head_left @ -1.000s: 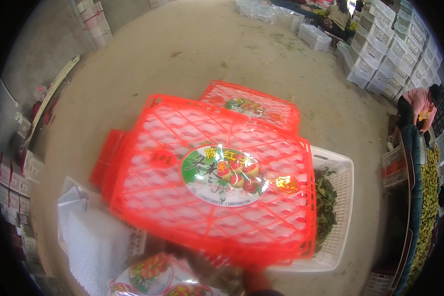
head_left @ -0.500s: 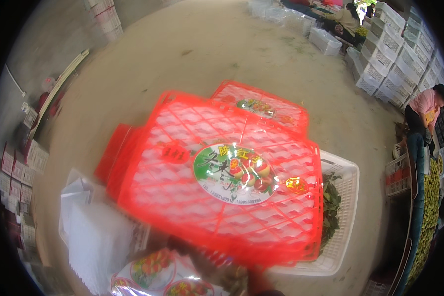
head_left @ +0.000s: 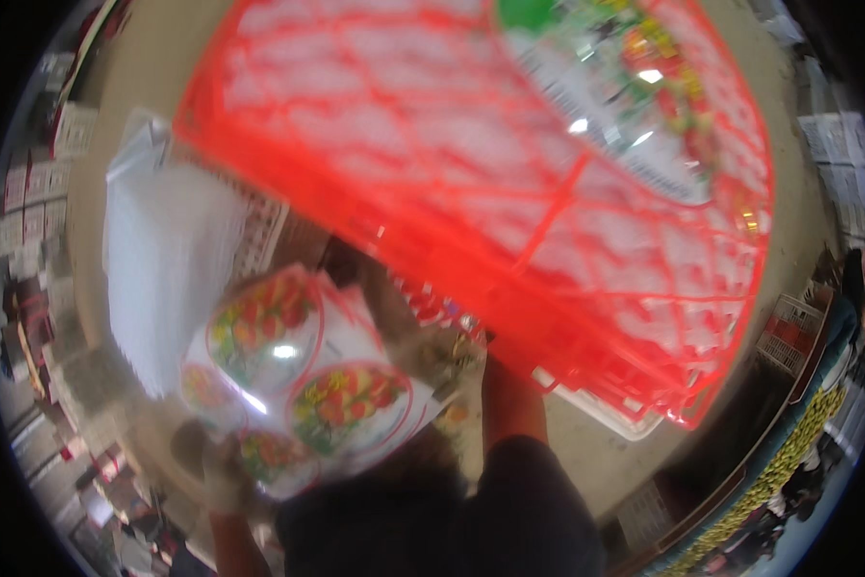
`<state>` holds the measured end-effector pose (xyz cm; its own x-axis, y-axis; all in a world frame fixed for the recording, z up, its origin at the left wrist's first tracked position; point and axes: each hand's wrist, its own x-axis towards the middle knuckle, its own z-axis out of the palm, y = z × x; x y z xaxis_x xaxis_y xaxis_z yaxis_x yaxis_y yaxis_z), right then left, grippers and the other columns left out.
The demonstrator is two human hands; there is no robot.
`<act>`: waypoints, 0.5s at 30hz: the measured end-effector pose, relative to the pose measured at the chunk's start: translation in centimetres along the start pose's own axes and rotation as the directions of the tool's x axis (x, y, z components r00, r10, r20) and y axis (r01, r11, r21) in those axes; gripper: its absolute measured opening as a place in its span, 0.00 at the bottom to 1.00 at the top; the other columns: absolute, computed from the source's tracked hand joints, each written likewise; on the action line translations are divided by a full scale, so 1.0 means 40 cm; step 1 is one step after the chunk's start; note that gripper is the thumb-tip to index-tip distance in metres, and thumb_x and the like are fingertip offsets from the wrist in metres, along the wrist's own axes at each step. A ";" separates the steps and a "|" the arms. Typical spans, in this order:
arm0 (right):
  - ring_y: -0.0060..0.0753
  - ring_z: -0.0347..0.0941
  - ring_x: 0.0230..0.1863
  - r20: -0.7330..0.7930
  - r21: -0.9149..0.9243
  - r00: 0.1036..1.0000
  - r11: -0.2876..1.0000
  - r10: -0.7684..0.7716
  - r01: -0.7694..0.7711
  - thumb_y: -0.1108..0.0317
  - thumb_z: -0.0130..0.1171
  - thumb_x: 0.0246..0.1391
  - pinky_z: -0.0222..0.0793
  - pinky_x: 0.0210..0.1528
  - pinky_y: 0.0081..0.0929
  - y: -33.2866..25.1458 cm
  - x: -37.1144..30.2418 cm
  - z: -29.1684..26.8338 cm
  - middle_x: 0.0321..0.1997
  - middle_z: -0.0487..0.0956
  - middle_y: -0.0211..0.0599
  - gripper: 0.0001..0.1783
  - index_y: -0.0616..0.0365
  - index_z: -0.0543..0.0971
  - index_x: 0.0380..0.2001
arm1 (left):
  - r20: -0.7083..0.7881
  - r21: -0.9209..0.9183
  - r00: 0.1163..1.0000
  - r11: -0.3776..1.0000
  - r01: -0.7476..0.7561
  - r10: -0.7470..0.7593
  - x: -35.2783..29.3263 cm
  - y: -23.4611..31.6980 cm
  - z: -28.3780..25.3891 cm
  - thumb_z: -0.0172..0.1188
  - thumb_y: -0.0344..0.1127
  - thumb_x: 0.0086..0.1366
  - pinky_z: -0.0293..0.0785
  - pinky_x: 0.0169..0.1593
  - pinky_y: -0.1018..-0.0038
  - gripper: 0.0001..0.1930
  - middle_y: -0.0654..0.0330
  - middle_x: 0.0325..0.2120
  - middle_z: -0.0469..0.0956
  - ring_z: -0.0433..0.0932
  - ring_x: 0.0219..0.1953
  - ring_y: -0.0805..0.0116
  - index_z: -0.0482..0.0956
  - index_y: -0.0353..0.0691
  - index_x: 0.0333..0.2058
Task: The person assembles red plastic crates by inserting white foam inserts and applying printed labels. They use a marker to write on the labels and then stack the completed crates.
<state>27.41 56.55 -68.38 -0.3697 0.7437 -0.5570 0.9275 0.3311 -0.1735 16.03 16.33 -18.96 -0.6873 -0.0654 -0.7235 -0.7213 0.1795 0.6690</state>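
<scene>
A red plastic crate [head_left: 375,125], with an openwork lattice top over a pale lining, hangs tilted across the upper view. An oval fruit-print label [head_left: 635,96] lies on the lattice. My right hand is hidden by the crate's near edge; its forearm [head_left: 514,399] runs up to that edge, and the hand seems to grip the crate from below. My left hand [head_left: 223,471], pale and smeared by motion, is at the lower left edge of fruit-printed plastic sheets [head_left: 346,409]. Whether its fingers hold them cannot be made out.
White sheets [head_left: 168,260] are piled at the left, by a perforated crate [head_left: 259,226]. Part of a white crate [head_left: 596,413] shows under the red one. At right, a long trough holds green fruit [head_left: 769,500]. Stacked boxes [head_left: 43,188] line the far left.
My view has tipped downward. The red crate now looks larger, higher, further right and more tilted. My left hand has come into view beside the printed sheets, and more of my right forearm shows.
</scene>
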 end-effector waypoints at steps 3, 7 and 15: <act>0.55 0.79 0.49 -0.015 -0.053 0.998 0.997 -0.058 0.057 0.67 0.55 0.57 0.74 0.53 0.46 0.029 0.000 0.014 0.49 0.81 0.56 0.16 0.63 0.80 0.46 | -0.068 0.023 0.997 0.999 0.035 -0.033 -0.032 -0.020 -0.017 0.67 0.47 0.59 0.74 0.59 0.62 0.37 0.60 0.54 0.75 0.76 0.54 0.63 0.65 0.38 0.63; 0.55 0.79 0.49 0.010 -0.128 0.988 0.980 -0.151 0.151 0.67 0.55 0.58 0.74 0.53 0.46 0.061 -0.001 0.057 0.49 0.81 0.56 0.15 0.63 0.80 0.46 | -0.004 0.250 1.000 0.968 -0.021 0.023 -0.034 -0.045 -0.038 0.63 0.48 0.62 0.72 0.60 0.63 0.35 0.60 0.56 0.74 0.75 0.57 0.65 0.65 0.37 0.64; 0.59 0.80 0.46 0.128 -0.333 0.917 0.855 -0.377 0.398 0.68 0.54 0.56 0.76 0.48 0.48 0.070 0.018 0.035 0.46 0.82 0.60 0.18 0.69 0.79 0.46 | 0.008 0.029 1.000 1.000 0.008 -0.008 -0.015 -0.025 -0.020 0.59 0.49 0.67 0.72 0.60 0.65 0.31 0.57 0.54 0.76 0.76 0.56 0.66 0.67 0.35 0.62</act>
<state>29.80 57.21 -70.41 -0.6818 0.4829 -0.5495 0.6274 0.7722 -0.0999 17.09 15.40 -19.03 -0.6809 -0.0591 -0.7300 -0.7237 0.2077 0.6581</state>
